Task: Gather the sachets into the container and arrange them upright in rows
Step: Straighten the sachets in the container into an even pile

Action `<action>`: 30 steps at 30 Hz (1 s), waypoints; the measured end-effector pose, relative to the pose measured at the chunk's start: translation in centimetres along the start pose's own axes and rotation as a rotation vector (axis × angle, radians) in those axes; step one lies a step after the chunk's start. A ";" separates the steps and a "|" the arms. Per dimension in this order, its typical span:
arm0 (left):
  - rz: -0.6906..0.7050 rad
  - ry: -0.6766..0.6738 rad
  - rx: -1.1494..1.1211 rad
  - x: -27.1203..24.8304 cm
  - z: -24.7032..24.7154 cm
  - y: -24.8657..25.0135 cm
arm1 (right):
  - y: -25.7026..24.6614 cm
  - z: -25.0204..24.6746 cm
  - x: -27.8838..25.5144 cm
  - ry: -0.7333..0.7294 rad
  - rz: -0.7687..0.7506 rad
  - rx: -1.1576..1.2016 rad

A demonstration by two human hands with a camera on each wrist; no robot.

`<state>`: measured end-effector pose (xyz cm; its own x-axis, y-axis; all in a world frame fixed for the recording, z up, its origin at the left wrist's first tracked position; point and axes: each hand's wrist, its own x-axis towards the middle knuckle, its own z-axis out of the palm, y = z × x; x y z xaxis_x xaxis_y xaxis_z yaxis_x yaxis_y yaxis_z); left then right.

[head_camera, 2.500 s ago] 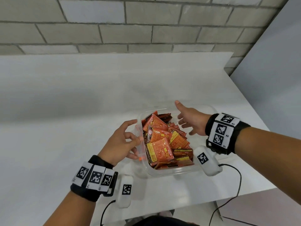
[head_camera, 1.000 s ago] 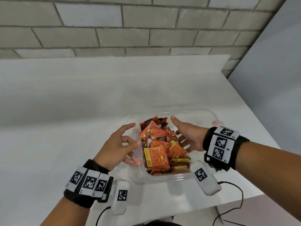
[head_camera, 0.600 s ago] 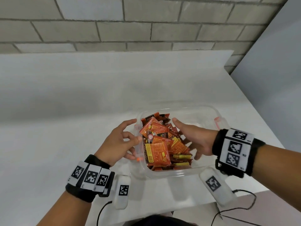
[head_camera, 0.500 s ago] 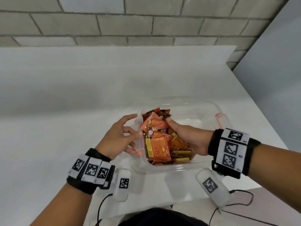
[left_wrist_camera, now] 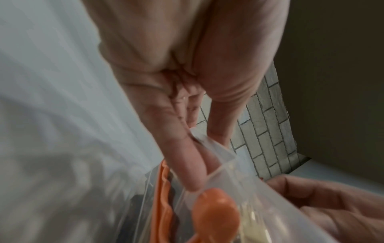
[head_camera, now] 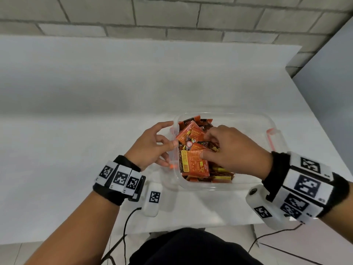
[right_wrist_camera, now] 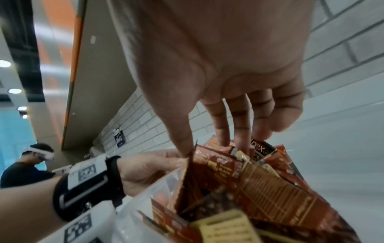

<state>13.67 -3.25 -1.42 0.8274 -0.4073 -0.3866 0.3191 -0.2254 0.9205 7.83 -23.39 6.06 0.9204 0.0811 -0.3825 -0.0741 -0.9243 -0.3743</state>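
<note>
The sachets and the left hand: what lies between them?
Only the clear container wall: the left hand holds it from outside, with the sachets just inside. The head view shows this.

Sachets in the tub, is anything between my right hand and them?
Nothing visible. The right hand is already inside the clear container, its fingertips touching the tops of the sachets. The left hand grips the container's left wall, outside the pile.

I see orange and dark-brown sachets (head_camera: 194,163) with yellow print, a clear container (head_camera: 219,185) with orange clips, white table (head_camera: 95,131).
</note>
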 end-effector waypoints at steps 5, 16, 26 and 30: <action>0.003 0.005 0.001 -0.1 0.0 0.0 | -0.2 0.8 0.6 -0.031 -0.051 -0.039; 0.010 -0.004 -0.015 -0.1 -0.1 -0.1 | 1.3 -1.2 1.1 -0.009 0.001 0.600; 0.063 0.112 0.178 -0.1 -0.5 -0.1 | 4.8 -3.3 0.9 0.080 0.134 1.036; 0.079 0.090 0.196 0.0 -0.4 -0.2 | 4.3 -2.9 0.9 0.020 0.086 0.863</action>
<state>13.77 -2.88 -1.55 0.8872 -0.3516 -0.2988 0.1628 -0.3674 0.9157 9.46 -28.39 6.50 0.9040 0.0101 -0.4275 -0.4021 -0.3198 -0.8579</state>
